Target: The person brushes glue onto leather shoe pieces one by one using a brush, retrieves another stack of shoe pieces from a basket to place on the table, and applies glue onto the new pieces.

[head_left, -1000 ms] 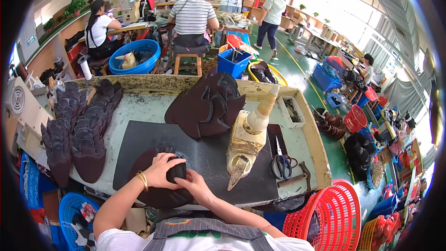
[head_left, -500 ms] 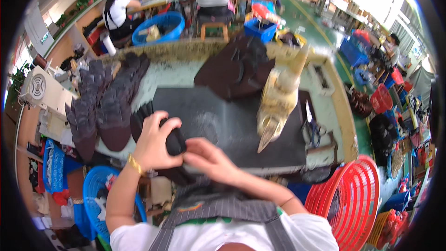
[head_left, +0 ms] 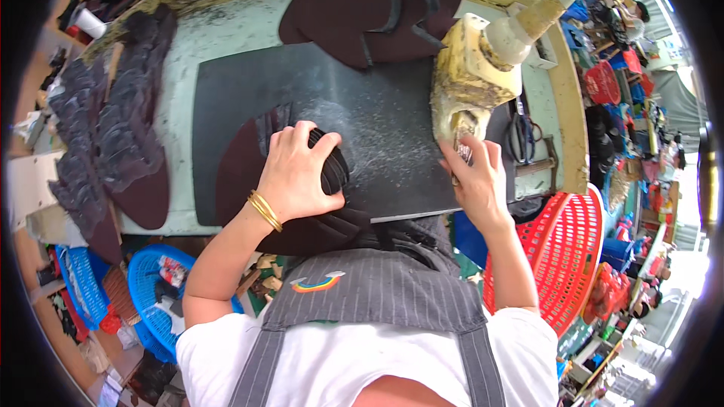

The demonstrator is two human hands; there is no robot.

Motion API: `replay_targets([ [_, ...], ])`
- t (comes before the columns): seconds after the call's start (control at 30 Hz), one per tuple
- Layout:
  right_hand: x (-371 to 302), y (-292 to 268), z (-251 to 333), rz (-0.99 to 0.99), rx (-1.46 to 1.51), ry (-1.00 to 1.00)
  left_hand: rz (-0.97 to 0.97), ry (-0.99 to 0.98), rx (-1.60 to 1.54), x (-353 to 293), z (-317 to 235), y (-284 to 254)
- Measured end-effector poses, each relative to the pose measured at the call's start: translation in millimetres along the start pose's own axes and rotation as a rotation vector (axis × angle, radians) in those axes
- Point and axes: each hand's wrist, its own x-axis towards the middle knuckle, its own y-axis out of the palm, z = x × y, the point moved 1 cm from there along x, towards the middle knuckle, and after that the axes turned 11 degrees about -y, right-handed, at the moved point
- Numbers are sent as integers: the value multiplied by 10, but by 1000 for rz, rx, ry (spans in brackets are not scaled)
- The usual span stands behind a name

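Note:
My left hand (head_left: 296, 173) presses down on a black shoe piece (head_left: 332, 169) lying on a dark brown leather cut-out (head_left: 241, 169), at the front of a black cutting mat (head_left: 377, 120). My right hand (head_left: 475, 177) reaches to the tip of a glue-crusted yellow container (head_left: 464, 79) at the mat's right edge, with a small brush-like tool (head_left: 464, 152) between its fingers. A gold bangle sits on my left wrist.
A pile of dark brown leather pieces (head_left: 377, 7) lies at the back of the bench. Stacked dark soles (head_left: 113, 136) line the left side. Scissors (head_left: 520, 136) lie right of the container. A red basket (head_left: 562, 256) and blue baskets (head_left: 151, 294) stand below.
The view has tilted down toward the bench. My right hand left the shoe piece and moved right to the glue container. The left hand stays on the piece.

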Motion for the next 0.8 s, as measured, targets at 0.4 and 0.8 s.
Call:
replay_targets([
  [0.4, 214, 92, -557, -325, 549, 436, -121, 87, -105, 81, 125, -50],
  [0.8, -146, -183, -738, -651, 1283, 842, 158, 195, 76, -604, 268, -175],
])
